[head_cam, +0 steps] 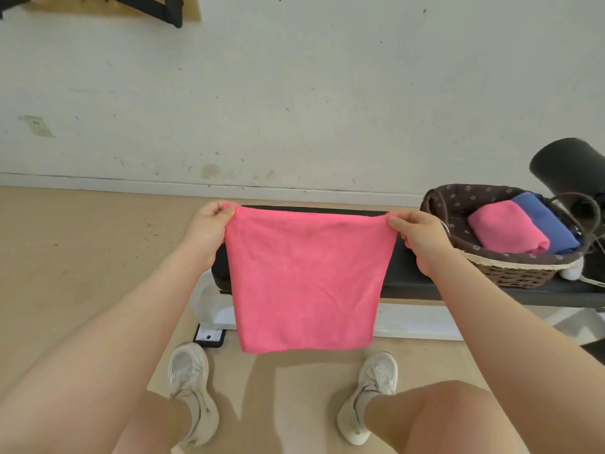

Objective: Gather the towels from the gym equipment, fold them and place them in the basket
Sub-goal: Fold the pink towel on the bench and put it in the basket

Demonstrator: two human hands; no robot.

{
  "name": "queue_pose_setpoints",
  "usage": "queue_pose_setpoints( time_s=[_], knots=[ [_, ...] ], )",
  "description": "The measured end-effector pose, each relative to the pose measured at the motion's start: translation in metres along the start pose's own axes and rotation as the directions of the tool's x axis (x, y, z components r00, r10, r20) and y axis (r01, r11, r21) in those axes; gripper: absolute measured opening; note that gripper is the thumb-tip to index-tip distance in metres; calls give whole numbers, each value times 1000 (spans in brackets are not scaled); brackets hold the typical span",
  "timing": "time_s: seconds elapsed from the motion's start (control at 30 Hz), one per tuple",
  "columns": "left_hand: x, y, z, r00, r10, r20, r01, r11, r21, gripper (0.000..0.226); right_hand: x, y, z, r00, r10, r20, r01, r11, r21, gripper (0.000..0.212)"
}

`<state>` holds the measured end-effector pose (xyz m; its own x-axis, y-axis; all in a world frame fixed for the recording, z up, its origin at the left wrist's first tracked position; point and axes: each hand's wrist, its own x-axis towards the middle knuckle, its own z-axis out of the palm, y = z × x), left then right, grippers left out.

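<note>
Over the dark padded surface [412,273] of the gym bench, a pink towel [304,280] hangs spread in the air, stretched flat between both hands and dropping down past the white bench frame [409,319] toward the floor. To the right, on the same surface, sits the wicker basket [514,276] with its brown patterned liner, and inside it lie a folded pink towel [507,229] and a folded blue towel [546,221] side by side. Now the hands: the left hand [206,231] pinches the top left corner, the right hand [422,240] pinches the top right, fingers [394,221] clenched on the fabric on both sides, top edge pulled nearly taut with a slight sag in the middle. Judging from that, this looks like the fold in hand. To do it well, keep the tension even, bring the two corners together so the edges line up, or lay the cloth down on the surface and smooth it first. The lower hem tapers inward, so a small shake would likely square it. Watch the hanging end near the shoes [193,388]; it could brush the floor if lowered carelessly.
</note>
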<state>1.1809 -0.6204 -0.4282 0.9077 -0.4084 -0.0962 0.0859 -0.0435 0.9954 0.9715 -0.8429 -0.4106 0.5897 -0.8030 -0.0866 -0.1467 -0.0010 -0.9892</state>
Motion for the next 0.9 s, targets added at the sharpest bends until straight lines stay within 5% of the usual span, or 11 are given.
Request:
queue_pose_setpoints(
  time_s=[0.5,0.6,0.7,0.9],
  knots=[
    [188,-71,50,1000,-20,-15,24,971,239,26,200,66,63,952,249,-177,-246,969,36,25],
    [210,-82,59,998,-30,-61,45,964,262,21,221,77,71,957,167,-239,-195,976,-99,24],
    [218,-85,64,998,19,-62,7,918,397,38,220,84,78,980,32,-199,-99,935,-340,24],
    [177,-89,54,984,173,32,-145,695,704,49,178,82,69,982,-103,-161,7,860,-510,31]
  ],
)
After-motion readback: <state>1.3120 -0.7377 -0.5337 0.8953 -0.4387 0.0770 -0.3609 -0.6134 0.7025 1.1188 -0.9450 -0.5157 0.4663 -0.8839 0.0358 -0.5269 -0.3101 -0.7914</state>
